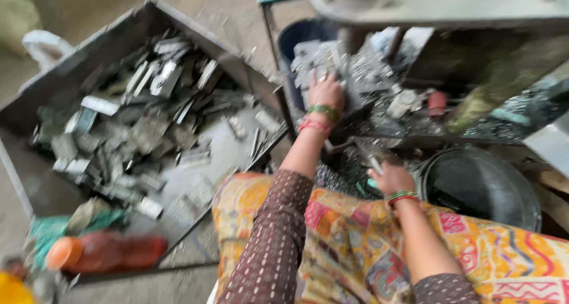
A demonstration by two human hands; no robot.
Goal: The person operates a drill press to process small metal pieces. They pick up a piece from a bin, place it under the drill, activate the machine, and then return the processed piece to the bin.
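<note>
The left hand reaches far out, palm down, fingers spread on a heap of flat grey metal pieces piled in a dark blue bin. To gather well, it seems wise to press lightly and rake only a few pieces, since the edges look sharp. The right hand stays near the lap, curled narrowly around a small pale piece; blur hides the grip. A large tray of metal scrap lies left, well apart from both hands.
</note>
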